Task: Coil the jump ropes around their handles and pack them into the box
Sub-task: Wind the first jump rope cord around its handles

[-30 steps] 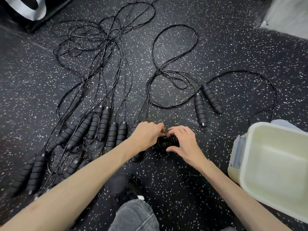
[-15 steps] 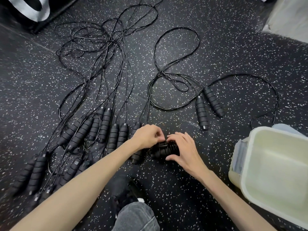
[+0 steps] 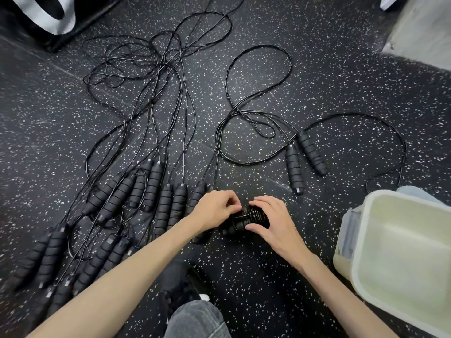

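Both hands meet on a coiled jump rope (image 3: 253,215), its black cord wound round its paired handles, low over the speckled floor. My left hand (image 3: 214,211) pinches the cord at the bundle's left end. My right hand (image 3: 271,220) curls over its right side. Several uncoiled black jump ropes (image 3: 156,186) lie with foam handles side by side to the left, cords tangled further back. One more loose rope (image 3: 305,159) lies to the right with two handles. The open translucent box (image 3: 366,240) stands at the right; what shows of its inside holds nothing.
A black bag with a white strap (image 3: 48,18) sits at the far left. A pale block (image 3: 419,32) fills the far right corner. My knee in grey jeans (image 3: 197,320) and a black shoe (image 3: 180,286) are at the bottom centre.
Both hands keep working on the coiled bundle in the same spot; the fingers have shifted slightly on the cord. The loose ropes and the box have not moved.
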